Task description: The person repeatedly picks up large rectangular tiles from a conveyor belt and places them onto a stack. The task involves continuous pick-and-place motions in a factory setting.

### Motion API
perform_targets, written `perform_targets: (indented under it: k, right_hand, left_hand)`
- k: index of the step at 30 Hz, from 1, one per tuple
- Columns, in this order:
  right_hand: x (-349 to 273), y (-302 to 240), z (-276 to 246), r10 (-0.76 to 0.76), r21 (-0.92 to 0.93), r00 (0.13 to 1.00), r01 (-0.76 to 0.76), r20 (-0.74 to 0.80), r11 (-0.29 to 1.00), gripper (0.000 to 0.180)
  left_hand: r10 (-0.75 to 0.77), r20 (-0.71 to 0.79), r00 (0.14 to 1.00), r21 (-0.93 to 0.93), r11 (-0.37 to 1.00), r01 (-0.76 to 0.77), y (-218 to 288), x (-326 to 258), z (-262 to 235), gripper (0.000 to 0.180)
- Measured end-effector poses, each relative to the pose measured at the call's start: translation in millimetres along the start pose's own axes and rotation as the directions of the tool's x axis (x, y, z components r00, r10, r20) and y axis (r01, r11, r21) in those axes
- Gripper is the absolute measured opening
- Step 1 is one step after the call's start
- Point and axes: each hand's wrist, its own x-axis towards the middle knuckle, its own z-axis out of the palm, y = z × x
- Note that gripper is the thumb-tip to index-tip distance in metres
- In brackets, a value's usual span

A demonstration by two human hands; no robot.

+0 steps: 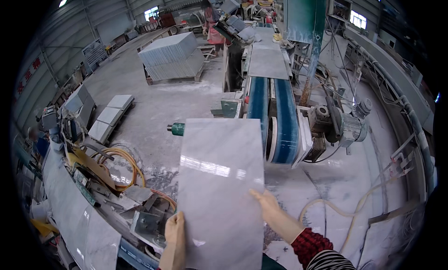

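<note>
At left, our bare left hand is clamped on the lower left edge of a glossy, grey-white rectangular stone slab. Between our hands, its long axis points away from us. Our right grip pinches its right edge farther up, nearer the blue twin-belt conveyor.
</note>
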Motion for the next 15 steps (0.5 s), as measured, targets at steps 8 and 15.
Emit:
perform_targets:
  k: [8,15]
  right_hand:
    - [43,-99,-105,-0.091,-0.003,0.991,0.092,-0.097,0.996,0.047]
    - [44,-127,-136,-0.225,-0.245,0.973,0.206,-0.052,0.947,0.041]
  left_hand:
    - [-0.035,0.299,0.954,-0.036,0.998,0.048,52,38,143,0.054]
    - [-0.098,0.403,0.91,0.043,0.995,0.088,64,58,178,0.051]
